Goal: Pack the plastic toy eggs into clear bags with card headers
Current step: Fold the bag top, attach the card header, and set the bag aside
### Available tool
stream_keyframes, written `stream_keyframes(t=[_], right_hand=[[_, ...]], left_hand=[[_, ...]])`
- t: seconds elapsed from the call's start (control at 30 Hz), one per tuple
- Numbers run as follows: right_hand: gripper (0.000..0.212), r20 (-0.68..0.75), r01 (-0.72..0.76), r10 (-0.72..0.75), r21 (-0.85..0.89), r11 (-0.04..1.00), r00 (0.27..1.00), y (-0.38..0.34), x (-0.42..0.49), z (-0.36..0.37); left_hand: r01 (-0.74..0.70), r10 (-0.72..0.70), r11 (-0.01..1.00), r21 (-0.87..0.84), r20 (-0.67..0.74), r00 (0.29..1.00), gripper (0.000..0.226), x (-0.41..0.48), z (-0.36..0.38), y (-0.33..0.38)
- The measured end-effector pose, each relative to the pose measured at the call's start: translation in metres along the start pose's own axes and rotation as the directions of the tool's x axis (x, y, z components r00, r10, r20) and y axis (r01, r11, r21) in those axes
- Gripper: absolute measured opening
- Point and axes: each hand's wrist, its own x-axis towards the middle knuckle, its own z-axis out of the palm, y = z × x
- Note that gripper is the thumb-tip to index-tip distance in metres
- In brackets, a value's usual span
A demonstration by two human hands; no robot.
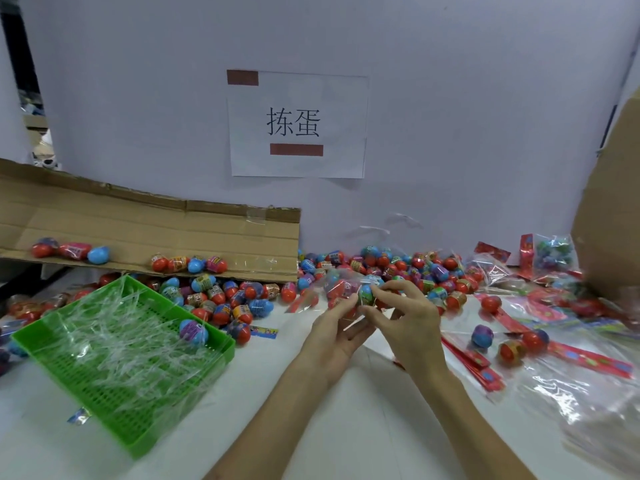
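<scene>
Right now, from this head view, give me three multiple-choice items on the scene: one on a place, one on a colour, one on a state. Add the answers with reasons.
1. Where is the tray relative to the hands?
A. To their left
B. To their right
C. Behind the sign

2. What colour is the tray?
A. Red
B. Green
C. White

3. What are the two hands doing?
A. Resting flat on the table
B. Holding a clear bag with eggs between them
C. Lifting the cardboard

Answers:
1. A: the tray lies at the lower left, while the left hand and right hand meet near the middle.
2. B: its mesh wall and floor are bright green.
3. B: both hands' fingers close on a clear bag with eggs inside, raised above the table.
</scene>
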Motion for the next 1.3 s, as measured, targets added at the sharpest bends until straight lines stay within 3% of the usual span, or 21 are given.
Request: stream_keyframes(t=[0.1, 0.17, 0.27, 0.37, 0.47, 0.67, 0.8, 0.93, 1.03, 1.07, 1.13, 1.2, 1.3], right_hand=[[0.031, 0.025, 0.056, -0.056, -0.002, 0.998, 0.998, 0.004, -0.002, 0.003], [0.024, 0.125, 0.099, -0.1, 0.015, 0.995, 0.987, 0.005, -0.003, 0.006], [0.04, 0.238, 0.084, -0.099, 0.075, 0.994, 0.966, 0.003, -0.005, 0.01], [0.058, 0.093, 0.028, -0.037, 0.098, 0.995, 0.995, 0.0, -0.001, 0.009], [0.051, -0.031, -0.021, 0.025, 0.113, 0.993, 0.999, -0.004, 0.002, 0.004], [0.023, -0.05, 0.016, -0.009, 0.137, 0.99, 0.999, -0.003, -0.001, 0.007], [0.031, -0.029, -0.019, 0.024, 0.161, 0.987, 0.999, -0.006, -0.001, 0.007], [0.027, -0.046, -0.073, 0.082, 0.176, 0.982, 0.996, -0.008, -0.007, 0.011], [0.041, 0.158, -0.138, 0.106, 0.211, 0.968, 0.982, -0.009, -0.008, 0.012], [0.04, 0.177, -0.142, 0.102, 0.231, 0.962, 0.979, -0.011, -0.007, 0.012], [0.03, 0.077, -0.126, 0.109, 0.273, 0.954, 0.991, -0.017, -0.005, 0.014], [0.027, -0.032, -0.179, 0.2, 0.325, 0.929, 0.979, -0.02, -0.003, 0.015], [0.057, 0.123, -0.455, 0.442, 0.361, 0.814, 0.889, -0.019, -0.003, 0.016]], left_hand=[[0.0, 0.0, 0.999, 0.04, -0.007, 1.0, 0.016, 0.0, -0.001, -0.001], [-0.013, 0.014, 0.999, 0.032, -0.031, 0.999, 0.014, 0.002, -0.003, 0.001], [-0.039, 0.035, 0.999, -0.026, -0.111, 0.993, 0.02, 0.004, -0.007, 0.006], [-0.045, 0.03, 0.994, -0.102, -0.147, 0.989, 0.024, 0.004, -0.01, 0.011], [-0.043, 0.032, 0.996, -0.079, -0.135, 0.99, 0.023, 0.002, -0.009, 0.013], [0.018, -0.017, 0.998, 0.055, -0.014, 1.0, 0.03, -0.002, -0.001, 0.003], [0.024, -0.023, 0.998, 0.066, -0.001, 1.0, 0.027, -0.001, -0.002, 0.002], [0.05, -0.055, 0.996, 0.078, 0.072, 0.996, 0.024, -0.002, -0.002, -0.001], [0.044, -0.045, 0.998, 0.036, 0.011, 0.999, 0.016, 0.001, -0.003, -0.002], [0.041, -0.041, 0.999, 0.008, -0.021, 0.999, 0.014, 0.002, -0.005, -0.002], [0.019, -0.022, 0.998, -0.052, -0.061, 0.998, 0.014, 0.005, -0.01, 0.001], [-0.002, -0.005, 0.995, -0.103, -0.066, 0.998, 0.02, 0.009, -0.012, 0.004], [-0.003, -0.002, 0.988, -0.151, -0.035, 0.999, 0.013, 0.009, -0.009, 0.005]])
